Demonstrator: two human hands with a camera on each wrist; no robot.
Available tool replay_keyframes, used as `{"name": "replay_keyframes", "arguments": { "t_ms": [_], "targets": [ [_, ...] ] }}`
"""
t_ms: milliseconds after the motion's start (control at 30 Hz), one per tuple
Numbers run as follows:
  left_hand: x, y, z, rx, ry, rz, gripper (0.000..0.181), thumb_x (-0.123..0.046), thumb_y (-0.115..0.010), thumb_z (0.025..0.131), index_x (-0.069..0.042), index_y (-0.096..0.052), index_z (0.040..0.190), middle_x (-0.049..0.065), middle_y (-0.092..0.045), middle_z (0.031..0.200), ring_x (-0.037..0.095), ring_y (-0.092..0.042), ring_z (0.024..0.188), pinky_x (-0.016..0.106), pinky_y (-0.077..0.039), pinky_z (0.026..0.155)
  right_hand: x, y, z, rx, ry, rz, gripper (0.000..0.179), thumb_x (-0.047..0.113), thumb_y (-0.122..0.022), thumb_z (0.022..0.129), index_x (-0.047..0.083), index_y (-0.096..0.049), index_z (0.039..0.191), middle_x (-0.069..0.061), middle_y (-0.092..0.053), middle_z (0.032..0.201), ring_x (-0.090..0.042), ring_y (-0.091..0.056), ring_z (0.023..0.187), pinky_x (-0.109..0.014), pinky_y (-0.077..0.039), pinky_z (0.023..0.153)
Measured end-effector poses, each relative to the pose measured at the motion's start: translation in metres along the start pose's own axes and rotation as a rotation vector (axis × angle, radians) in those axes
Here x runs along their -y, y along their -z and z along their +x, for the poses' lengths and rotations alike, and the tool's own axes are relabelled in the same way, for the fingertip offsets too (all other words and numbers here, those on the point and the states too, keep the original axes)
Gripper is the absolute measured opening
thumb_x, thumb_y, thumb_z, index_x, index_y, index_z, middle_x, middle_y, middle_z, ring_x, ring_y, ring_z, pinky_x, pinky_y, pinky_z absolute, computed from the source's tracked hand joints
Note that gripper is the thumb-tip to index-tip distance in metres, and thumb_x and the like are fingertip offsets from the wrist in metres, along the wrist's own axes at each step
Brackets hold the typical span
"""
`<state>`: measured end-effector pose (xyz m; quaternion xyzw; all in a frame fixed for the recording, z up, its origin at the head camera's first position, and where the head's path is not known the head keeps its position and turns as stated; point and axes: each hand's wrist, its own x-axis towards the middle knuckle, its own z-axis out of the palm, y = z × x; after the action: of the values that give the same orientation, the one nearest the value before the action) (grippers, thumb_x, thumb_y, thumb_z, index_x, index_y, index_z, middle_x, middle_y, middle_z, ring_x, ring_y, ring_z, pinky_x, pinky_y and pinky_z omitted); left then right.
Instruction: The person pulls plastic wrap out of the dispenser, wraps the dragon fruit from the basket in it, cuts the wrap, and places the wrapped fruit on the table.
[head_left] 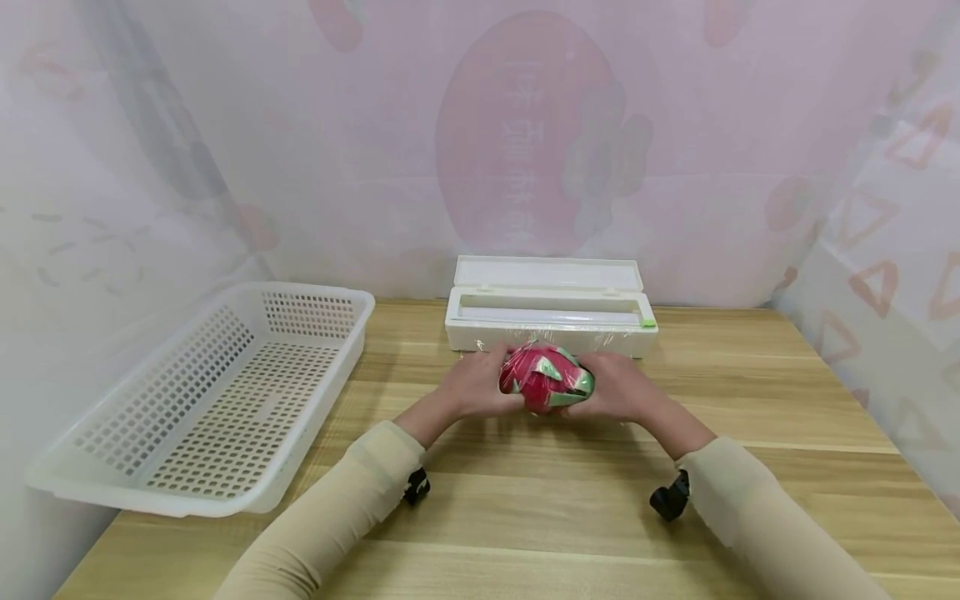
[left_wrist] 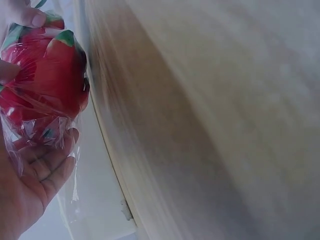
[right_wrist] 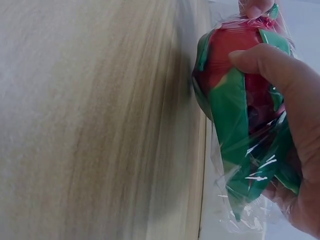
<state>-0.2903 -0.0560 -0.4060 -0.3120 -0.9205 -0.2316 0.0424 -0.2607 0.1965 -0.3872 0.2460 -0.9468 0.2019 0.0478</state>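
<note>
A dragon fruit [head_left: 546, 375], red with green scales, is wrapped in clear cling film [right_wrist: 260, 175] that shines and wrinkles over its skin. Both hands hold it just in front of a white box. From the left, my left hand [head_left: 480, 385] grips one end; in the left wrist view its fingers [left_wrist: 52, 167] lie along the film at that end. My right hand [head_left: 617, 387] grips the other end, where the long green scales are. The right wrist view has its thumb [right_wrist: 250, 59] pressing on the red skin, while the fingers behind the fruit are mostly hidden.
The white cling film box [head_left: 551, 340] stands at the back with its lid [head_left: 547, 273] raised and a roll [head_left: 547, 316] inside. At the left is a white perforated basket [head_left: 318, 433]. Printed cloth walls [head_left: 360, 150] enclose the wooden table [head_left: 525, 533] at the back and sides.
</note>
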Motion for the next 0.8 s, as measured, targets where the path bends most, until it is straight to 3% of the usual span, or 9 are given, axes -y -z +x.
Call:
{"name": "replay_keyframes", "arguments": {
  "t_ms": [233, 800],
  "targets": [
    [0.0013, 0.0008, -0.0004, 0.035, 0.011, 0.009, 0.071, -0.053, -0.064, 0.072, -0.008, -0.049, 0.125, 0.003, -0.061, 0.094, 0.016, -0.056, 0.079, 0.030, -0.050, 0.068, -0.0008, 0.0003, 0.0006, 0.044, -0.022, 0.042, 0.060, 0.046, -0.087, 0.063, 0.007, -0.067, 0.103, 0.005, -0.065, 0.088, -0.014, -0.056, 0.077, -0.033, -0.049, 0.070],
    [0.0068, 0.0005, 0.0000, 0.051, 0.017, -0.084, 0.066, -0.049, -0.063, 0.075, -0.005, -0.056, 0.125, 0.006, -0.065, 0.103, 0.017, -0.061, 0.091, 0.033, -0.052, 0.078, 0.0002, 0.0073, 0.0046, 0.147, -0.082, 0.113, 0.061, 0.052, -0.084, 0.062, 0.009, -0.068, 0.103, 0.006, -0.064, 0.083, -0.013, -0.057, 0.075, -0.031, -0.050, 0.066]
  ]
}}
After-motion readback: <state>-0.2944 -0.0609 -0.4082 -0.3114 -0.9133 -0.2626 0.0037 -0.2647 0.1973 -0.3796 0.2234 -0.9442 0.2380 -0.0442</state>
